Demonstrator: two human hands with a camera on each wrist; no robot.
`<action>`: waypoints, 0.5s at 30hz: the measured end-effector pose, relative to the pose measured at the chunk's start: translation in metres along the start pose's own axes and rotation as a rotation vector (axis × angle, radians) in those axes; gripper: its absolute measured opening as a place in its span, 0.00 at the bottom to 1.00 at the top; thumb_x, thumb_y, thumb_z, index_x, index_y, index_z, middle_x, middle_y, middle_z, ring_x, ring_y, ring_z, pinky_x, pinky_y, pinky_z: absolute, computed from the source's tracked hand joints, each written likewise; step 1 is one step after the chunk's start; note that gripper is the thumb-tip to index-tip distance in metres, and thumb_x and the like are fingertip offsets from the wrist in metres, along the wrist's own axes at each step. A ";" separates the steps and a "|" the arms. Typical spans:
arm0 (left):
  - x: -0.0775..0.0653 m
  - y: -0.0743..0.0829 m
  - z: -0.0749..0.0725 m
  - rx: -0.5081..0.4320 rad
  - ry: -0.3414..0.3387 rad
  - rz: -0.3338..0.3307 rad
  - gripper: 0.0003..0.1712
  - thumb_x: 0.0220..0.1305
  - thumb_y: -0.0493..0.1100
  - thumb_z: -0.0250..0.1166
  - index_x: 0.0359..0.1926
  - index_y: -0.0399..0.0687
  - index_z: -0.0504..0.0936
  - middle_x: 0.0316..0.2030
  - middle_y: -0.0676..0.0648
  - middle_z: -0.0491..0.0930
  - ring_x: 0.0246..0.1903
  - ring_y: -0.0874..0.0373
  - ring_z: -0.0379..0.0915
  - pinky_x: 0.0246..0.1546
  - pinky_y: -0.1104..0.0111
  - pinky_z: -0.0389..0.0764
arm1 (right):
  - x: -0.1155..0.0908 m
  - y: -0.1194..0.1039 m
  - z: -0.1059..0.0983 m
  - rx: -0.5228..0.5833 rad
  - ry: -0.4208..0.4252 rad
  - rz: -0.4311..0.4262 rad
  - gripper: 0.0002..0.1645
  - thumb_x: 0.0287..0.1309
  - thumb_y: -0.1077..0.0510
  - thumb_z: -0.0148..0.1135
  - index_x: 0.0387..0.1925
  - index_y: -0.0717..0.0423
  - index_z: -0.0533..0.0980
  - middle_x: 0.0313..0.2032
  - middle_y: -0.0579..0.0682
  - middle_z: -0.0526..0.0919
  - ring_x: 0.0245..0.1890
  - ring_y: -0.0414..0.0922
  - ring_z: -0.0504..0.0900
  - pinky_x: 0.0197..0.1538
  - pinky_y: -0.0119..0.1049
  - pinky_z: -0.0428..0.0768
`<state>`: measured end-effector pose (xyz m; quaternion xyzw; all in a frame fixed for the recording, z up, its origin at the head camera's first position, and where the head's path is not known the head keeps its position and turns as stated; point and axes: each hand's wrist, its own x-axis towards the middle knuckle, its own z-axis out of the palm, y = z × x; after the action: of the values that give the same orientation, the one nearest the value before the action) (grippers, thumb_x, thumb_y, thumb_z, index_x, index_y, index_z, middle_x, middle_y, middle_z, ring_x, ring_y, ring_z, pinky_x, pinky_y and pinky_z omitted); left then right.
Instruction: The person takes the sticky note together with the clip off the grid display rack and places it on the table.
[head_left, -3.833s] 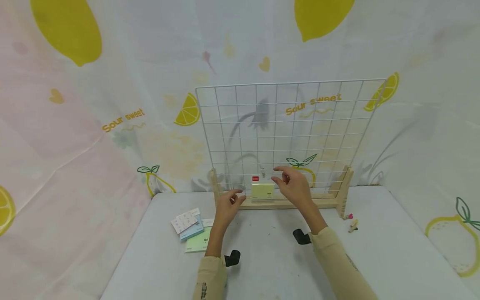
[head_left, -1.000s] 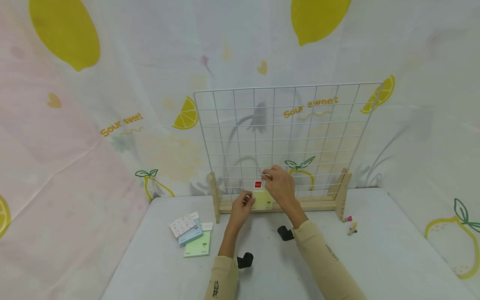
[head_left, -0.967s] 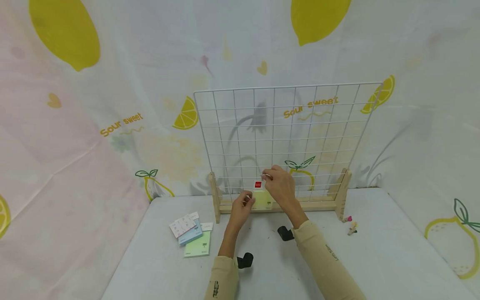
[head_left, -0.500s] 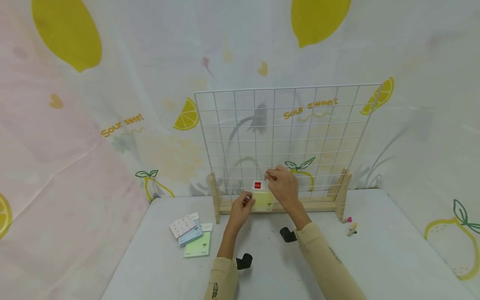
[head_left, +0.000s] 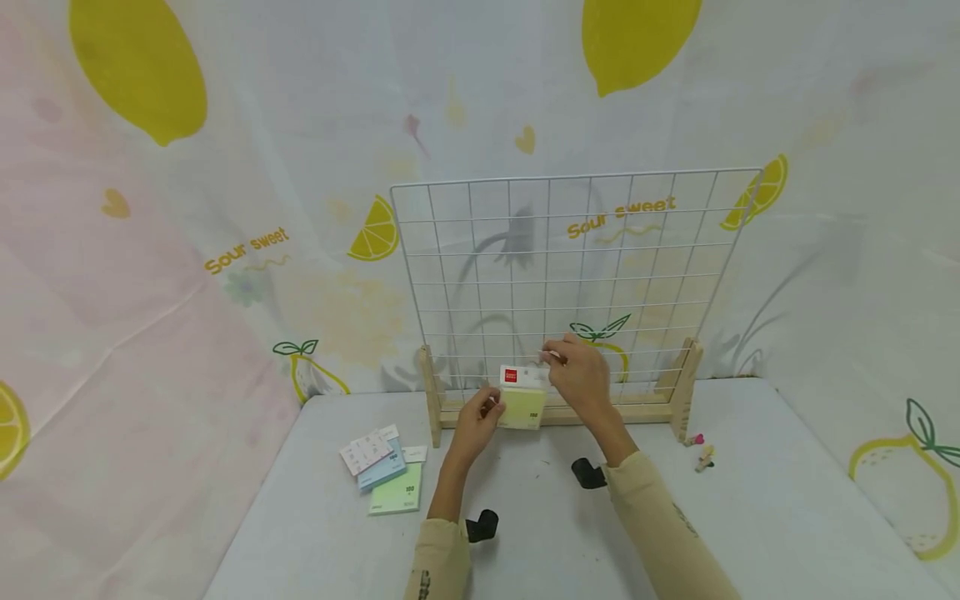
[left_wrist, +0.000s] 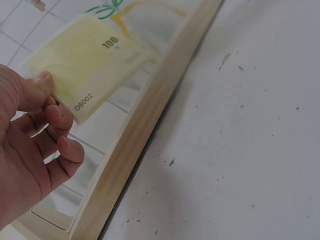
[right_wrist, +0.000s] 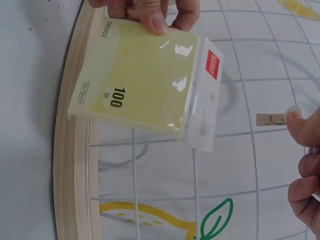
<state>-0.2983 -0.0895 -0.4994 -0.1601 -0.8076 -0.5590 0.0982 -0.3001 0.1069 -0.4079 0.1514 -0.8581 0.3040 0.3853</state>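
My left hand (head_left: 476, 425) pinches the left edge of a yellow sticky-note pack (head_left: 522, 408) between thumb and fingers. The pack, in a clear wrapper with a white header and a red label, is held in front of the white wire grid (head_left: 487, 283), tilted in the wrist views. Just right of its header, my right hand (head_left: 583, 379) pinches a small wooden clothespin (right_wrist: 270, 119) by one end. In the right wrist view, the clothespin is apart from the pack, over the wires.
The grid stands in a wooden base (head_left: 630, 412). To the left on the white table (head_left: 540, 533) lie a green pack (head_left: 396, 492), a blue pack (head_left: 384, 471) and a white patterned pack (head_left: 366, 452), overlapping. More small clothespins (head_left: 705, 457) lie right of the base.
Earlier, the pack hung on the grid with both hands apart from it. Now the left hand holds it lower and nearer, while the right hand has moved right from the header with the clothespin.
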 end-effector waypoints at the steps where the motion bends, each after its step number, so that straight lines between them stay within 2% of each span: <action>1: -0.001 0.000 -0.001 0.003 -0.008 0.004 0.02 0.69 0.35 0.61 0.42 0.43 0.77 0.32 0.47 0.76 0.32 0.56 0.70 0.30 0.68 0.73 | -0.001 0.001 -0.001 0.001 -0.011 0.006 0.03 0.51 0.65 0.73 0.30 0.56 0.86 0.21 0.45 0.71 0.18 0.41 0.66 0.19 0.35 0.61; 5: -0.003 0.000 -0.006 0.014 -0.022 -0.003 0.03 0.69 0.35 0.61 0.42 0.43 0.77 0.32 0.47 0.76 0.33 0.56 0.70 0.31 0.68 0.74 | -0.004 0.004 -0.006 0.021 -0.040 -0.002 0.05 0.52 0.64 0.73 0.33 0.56 0.86 0.21 0.44 0.68 0.19 0.40 0.63 0.20 0.34 0.60; 9: -0.006 0.001 -0.012 0.013 -0.017 -0.019 0.04 0.68 0.34 0.61 0.43 0.43 0.78 0.32 0.47 0.77 0.33 0.56 0.71 0.32 0.69 0.73 | -0.008 0.008 -0.012 0.045 -0.034 -0.030 0.06 0.51 0.64 0.74 0.33 0.57 0.86 0.21 0.43 0.67 0.19 0.40 0.62 0.19 0.34 0.58; 15: -0.013 -0.003 -0.026 0.030 -0.040 0.010 0.04 0.69 0.34 0.61 0.43 0.41 0.78 0.31 0.45 0.76 0.31 0.55 0.69 0.30 0.68 0.72 | -0.015 0.019 -0.015 0.045 -0.012 -0.055 0.07 0.49 0.64 0.75 0.33 0.58 0.86 0.21 0.43 0.66 0.20 0.39 0.63 0.21 0.34 0.60</action>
<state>-0.2881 -0.1163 -0.4970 -0.1740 -0.8167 -0.5432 0.0872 -0.2907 0.1309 -0.4195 0.1855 -0.8488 0.3115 0.3848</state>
